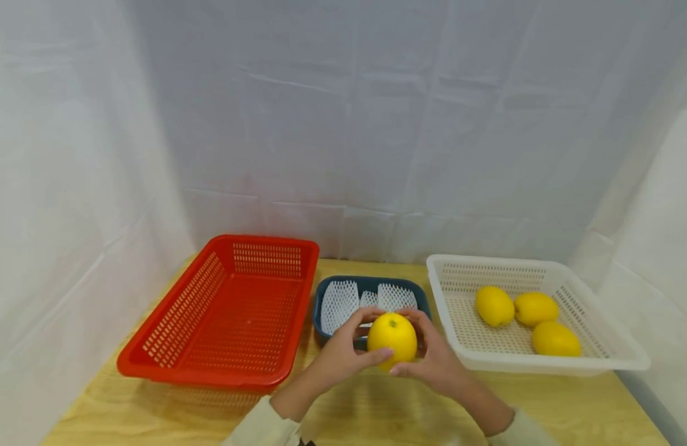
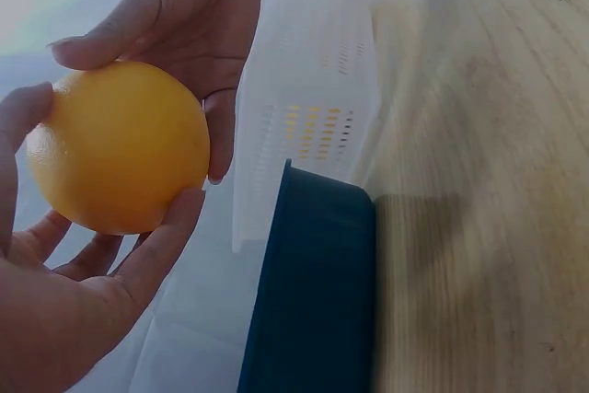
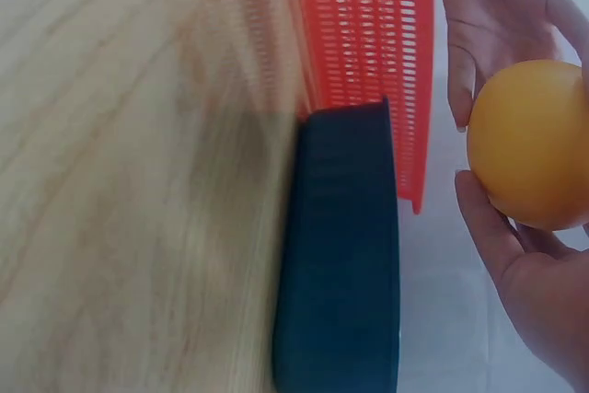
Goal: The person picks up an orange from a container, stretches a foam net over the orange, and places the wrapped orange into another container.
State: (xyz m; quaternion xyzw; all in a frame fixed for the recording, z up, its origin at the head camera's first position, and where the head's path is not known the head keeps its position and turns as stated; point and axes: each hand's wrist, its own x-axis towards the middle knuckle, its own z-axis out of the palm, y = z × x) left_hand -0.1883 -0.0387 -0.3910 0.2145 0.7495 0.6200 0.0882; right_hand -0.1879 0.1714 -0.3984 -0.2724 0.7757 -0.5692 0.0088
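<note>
Both hands hold one round yellow-orange fruit, an orange (image 1: 392, 339), up in the air in front of me. My left hand (image 1: 341, 354) grips its left side and my right hand (image 1: 439, 361) its right, thumbs toward me. In the left wrist view the orange (image 2: 120, 147) sits among the curved fingers of both hands, its skin bare. Just beyond them stands a dark blue bin (image 1: 371, 279) with several white foam net sleeves (image 1: 339, 303) in it. The hands partly hide the near side of this bin, which stands lower than the orange in both wrist views.
To the left a red plastic basket (image 1: 237, 322) shows a bare slotted bottom. On the right, a white basket (image 1: 460, 322) contains three yellow fruits (image 1: 535, 308). Everything stands on a wooden table (image 1: 371, 409), with white sheeting (image 1: 349, 136) behind and at both sides.
</note>
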